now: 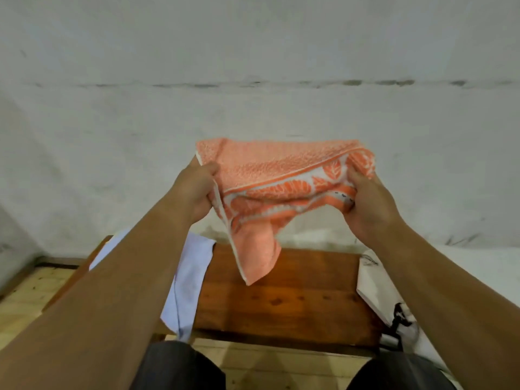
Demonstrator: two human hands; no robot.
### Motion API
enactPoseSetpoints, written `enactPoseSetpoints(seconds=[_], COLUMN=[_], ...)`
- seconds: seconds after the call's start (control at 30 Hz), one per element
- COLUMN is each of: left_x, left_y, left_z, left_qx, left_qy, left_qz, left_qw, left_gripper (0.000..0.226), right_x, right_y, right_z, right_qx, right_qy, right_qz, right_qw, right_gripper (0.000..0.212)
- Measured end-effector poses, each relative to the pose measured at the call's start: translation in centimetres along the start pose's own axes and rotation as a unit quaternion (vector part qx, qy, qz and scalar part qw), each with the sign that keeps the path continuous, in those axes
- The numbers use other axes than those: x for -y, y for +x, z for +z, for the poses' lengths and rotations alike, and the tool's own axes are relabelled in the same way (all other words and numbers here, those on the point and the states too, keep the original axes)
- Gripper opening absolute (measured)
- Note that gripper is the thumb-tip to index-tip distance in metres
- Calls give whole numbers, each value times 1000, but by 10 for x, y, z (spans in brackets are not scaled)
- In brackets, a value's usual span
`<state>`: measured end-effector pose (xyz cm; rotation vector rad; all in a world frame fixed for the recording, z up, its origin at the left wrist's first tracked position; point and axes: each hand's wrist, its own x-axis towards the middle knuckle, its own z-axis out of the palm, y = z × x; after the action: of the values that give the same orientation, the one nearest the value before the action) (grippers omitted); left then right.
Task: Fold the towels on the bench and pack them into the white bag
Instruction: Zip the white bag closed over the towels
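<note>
1. Orange towel point(270, 175) is held in the air above the tabletop point(281, 299), so its slack hangs free for folding.
2. Left hand point(197, 190) and right hand point(365, 198) each pinch an end in a closed grip.
3. Blue towel point(188, 277) lies on the left, white bag point(374, 288) on the right.

Both hands hold an orange leaf-patterned towel point(277, 175) up at mid-frame, the left hand point(197, 190) gripping one end, the right hand point(365, 201) the other. Below, a pale blue towel point(191, 277) lies lower left on the wooden desk point(287, 299); a white bag point(374, 288) sits lower right.

A white wall point(253, 66) fills the background, a dark stained line point(183, 85) running across it. Pale wooden floor point(25, 288) lies below it.
</note>
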<state>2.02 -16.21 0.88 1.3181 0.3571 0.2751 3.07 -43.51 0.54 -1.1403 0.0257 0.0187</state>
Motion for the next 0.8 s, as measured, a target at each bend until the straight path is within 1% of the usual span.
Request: enactPoseSetpoints(seconds=[0.07,0.17,0.23,0.27,0.3,0.37,0.4,0.43,0.47,0.53,0.57,0.6,0.63,0.67,0.7,0.73,0.77,0.8], left_x=[6,13,18,21,26,39,45,51,55,58,56,52,46,40,36,32,31,33], left_y=[-5,-9,-9,-9,-9,-10,-10,-9,-4,7,15,21,24,25,26,25,24,24], left_z=[-5,-11,-17,-21,-26,-31,-31,-30,-31,-29,-27,-24,-21,-19,-20,-21,-23,-25], left_qx=[-4,-6,13,29,52,97,110,117,121,111,92,64,38,23,24,33,45,46], left_qy=[33,79,135,188,256,410,461,470,443,329,252,175,100,32,-22,-51,-58,-42], left_qz=[-33,-72,-114,-144,-175,-207,-210,-218,-223,-195,-162,-122,-86,-60,-42,-34,-36,-40], left_qw=[999,994,984,971,949,883,855,847,860,917,950,975,991,997,999,998,997,997], left_gripper=[21,26,22,20,21,22,21,19,18,22,27,31,34,37,42,47,52,56], right_x=[-5,-13,-16,-19,-23,-34,-40,-46,-50,-53,-51,-47,-43,-39,-34,-31,-29,-29], right_y=[-2,-5,-6,-6,-6,-6,-5,-4,-2,2,5,7,8,9,9,9,8,6], right_z=[-6,-12,-16,-19,-21,-25,-26,-28,-30,-33,-33,-32,-32,-30,-29,-27,-26,-25], right_qx=[-6,3,-2,-11,-18,-44,-60,-72,-79,-85,-84,-74,-52,-26,-6,3,4,5], right_qy=[-28,-28,-38,-60,-93,-171,-198,-208,-208,-191,-172,-145,-118,-98,-86,-80,-75,-71], right_qz=[12,14,22,30,42,70,90,113,129,138,134,125,107,84,60,40,26,19], right_qw=[1000,999,999,998,995,982,974,969,966,968,972,979,986,991,994,996,997,997], right_gripper=[21,24,21,19,19,22,22,22,20,21,22,23,23,23,25,26,28,29])
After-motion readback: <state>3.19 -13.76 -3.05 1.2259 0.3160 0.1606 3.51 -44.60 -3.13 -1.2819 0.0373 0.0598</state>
